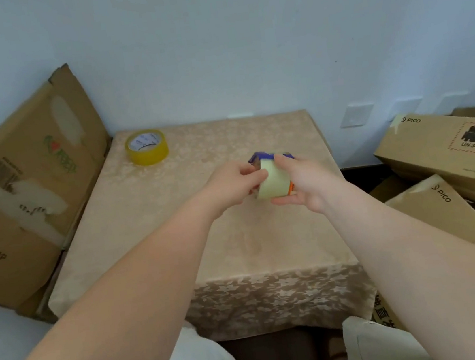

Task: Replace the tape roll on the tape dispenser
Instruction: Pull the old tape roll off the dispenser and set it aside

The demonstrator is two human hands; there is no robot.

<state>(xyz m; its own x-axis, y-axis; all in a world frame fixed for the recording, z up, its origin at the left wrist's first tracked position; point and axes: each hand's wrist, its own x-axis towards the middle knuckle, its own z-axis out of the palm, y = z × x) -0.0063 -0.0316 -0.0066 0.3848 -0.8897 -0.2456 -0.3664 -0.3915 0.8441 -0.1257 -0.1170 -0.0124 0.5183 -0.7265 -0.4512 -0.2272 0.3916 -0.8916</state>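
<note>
Above the middle of the table both hands meet on a tape dispenser (pixel 260 157) with a blue-purple body and an orange part. A pale yellow tape roll (pixel 273 182) sits on it. My right hand (pixel 303 184) wraps the dispenser from the right and below. My left hand (pixel 232 185) pinches the roll's left side with thumb and fingers. Most of the dispenser is hidden behind the roll and the hands. A second, darker yellow tape roll (pixel 146 147) lies flat at the table's far left corner.
The table (pixel 153 236) wears a beige flowered cloth. A large cardboard box (pixel 29 189) leans at its left side. Stacked PICO cardboard boxes (pixel 443 146) lie on the right. A white wall stands behind. My knees show at the bottom.
</note>
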